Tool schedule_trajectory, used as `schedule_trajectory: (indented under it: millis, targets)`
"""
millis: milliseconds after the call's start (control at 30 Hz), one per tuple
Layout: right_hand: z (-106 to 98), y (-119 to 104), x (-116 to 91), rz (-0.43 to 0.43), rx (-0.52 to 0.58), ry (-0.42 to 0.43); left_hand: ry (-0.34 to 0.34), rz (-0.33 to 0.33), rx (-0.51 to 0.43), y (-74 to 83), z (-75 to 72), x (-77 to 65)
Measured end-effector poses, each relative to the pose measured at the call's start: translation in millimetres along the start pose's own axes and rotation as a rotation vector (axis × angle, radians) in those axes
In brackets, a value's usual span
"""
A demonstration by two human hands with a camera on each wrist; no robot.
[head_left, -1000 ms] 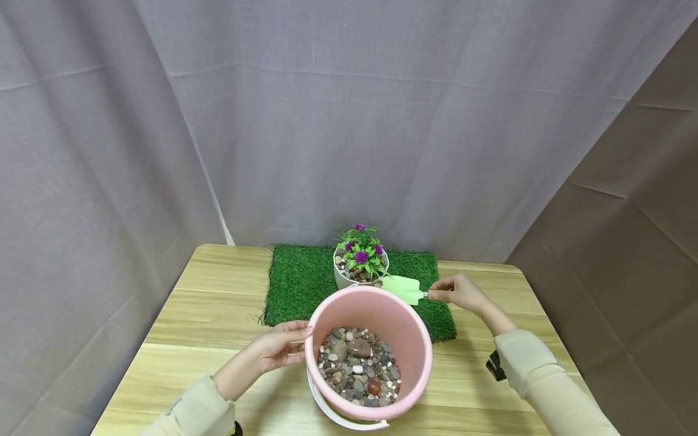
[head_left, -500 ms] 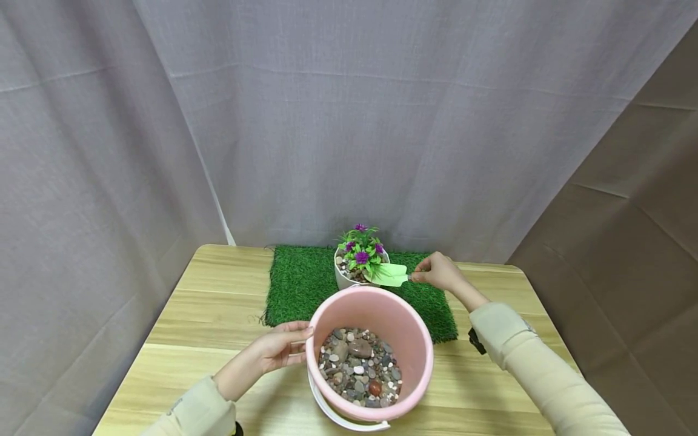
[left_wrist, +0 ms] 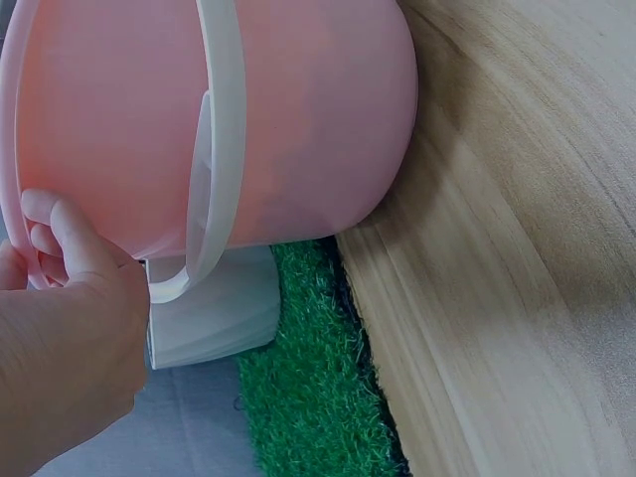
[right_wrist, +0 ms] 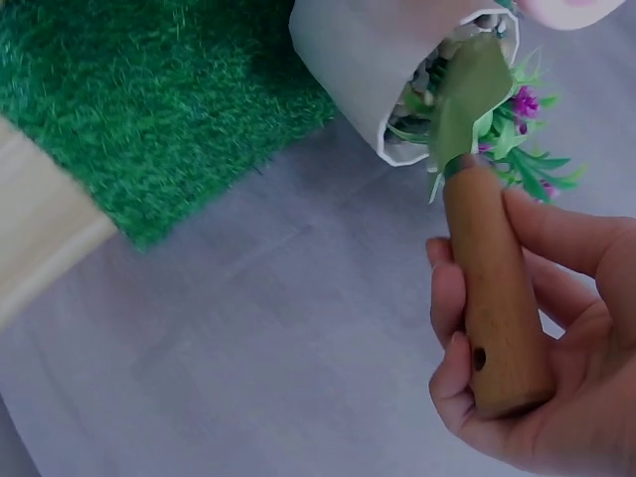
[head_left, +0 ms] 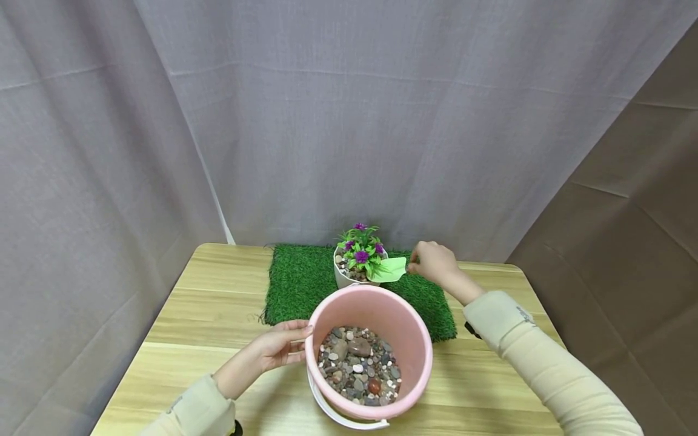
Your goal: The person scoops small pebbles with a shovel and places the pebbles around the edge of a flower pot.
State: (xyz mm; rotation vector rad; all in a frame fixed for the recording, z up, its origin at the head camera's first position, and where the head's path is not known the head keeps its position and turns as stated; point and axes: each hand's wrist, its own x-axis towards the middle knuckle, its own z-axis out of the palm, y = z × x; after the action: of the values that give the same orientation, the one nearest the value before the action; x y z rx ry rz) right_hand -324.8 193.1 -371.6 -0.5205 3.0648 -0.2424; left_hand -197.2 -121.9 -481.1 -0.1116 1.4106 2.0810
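A pink bucket (head_left: 412, 345) with pebbles (head_left: 357, 369) in its bottom stands at the front of the table. My left hand (head_left: 283, 346) grips its rim on the left side; the left wrist view shows the fingers curled at that rim, close to the white handle (left_wrist: 229, 129). My right hand (head_left: 436, 265) holds a garden trowel (right_wrist: 497, 288) by its wooden handle, fingers wrapped round it. The trowel's light green blade (head_left: 391, 270) tilts into the mouth of a white flowerpot (right_wrist: 348, 75), beside the purple-flowered plant (head_left: 361, 253). Pebbles lie round the plant's base.
The flowerpot stands on a green artificial grass mat (head_left: 297, 290) behind the bucket. Wooden table (head_left: 218, 303) spreads to both sides. A grey curtain (head_left: 327, 133) hangs at the back, and a brown cloth (head_left: 616, 242) hangs on the right.
My right hand has moved left and away from me, and the trowel blade has gone from beside the pot to over its mouth. The left hand and bucket have stayed put.
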Motion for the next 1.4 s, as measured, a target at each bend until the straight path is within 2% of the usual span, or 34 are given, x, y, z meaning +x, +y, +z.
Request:
schedule_trajectory:
  millis: [133,200,400,567,733,1000,1233,1400]
  targets:
    - [-1,-6,-2,-0.068,-0.11,0.104,-0.003,0.0,-0.002,0.5,-0.3,-0.2]
    - [-3,-9,-3,-0.073,-0.129,0.117,-0.004,0.0,0.0,0.8,-0.3,-0.1]
    - [-12,-4,-7,-0.041,-0.075,0.016,-0.005,0.001,0.007,0.7,-1.2,0.4]
    - [-19,13,-16,0.013,-0.031,-0.049,-0.015,0.004,0.01,0.3,-1.6,-0.1]
    - [-20,32,-27,0.043,0.001,-0.076,-0.018,0.011,0.014,0.4,-2.2,-0.9]
    - [0,62,-51,0.02,0.071,-0.142,-0.025,0.005,0.015,-0.5,-3.0,0.3]
    - [25,79,-68,0.065,0.149,-0.122,-0.159,0.022,0.018,-1.6,-11.1,6.2]
    - [41,89,-80,0.136,0.204,-0.167,-0.207,0.032,0.018,-2.2,-13.3,8.9]
